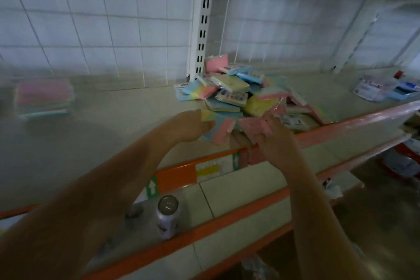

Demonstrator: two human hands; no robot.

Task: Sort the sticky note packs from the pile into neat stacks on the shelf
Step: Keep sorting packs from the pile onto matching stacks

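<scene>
Both hands were seen at the near edge of the pile (238, 95), which lay on the shelf (113, 120) just right of the white upright (201, 36). The left hand (191, 126) was held with fingers extended against the left side of a pink and blue pack (223, 128) at the pile's 7 o'clock corner; whether the pack was pinched could not be told through the blur. The right hand (272, 130) was curled around a pink pack (252, 125) at the pile's 6 o'clock edge, just beside the orange shelf lip (341, 129). A started stack (44, 98) was seen well apart at 9 o'clock from the pile, so the left hand lay nearer to it. Any carry was judged to run leftward along the shelf. A can (168, 216) stood on the shelf below.
</scene>
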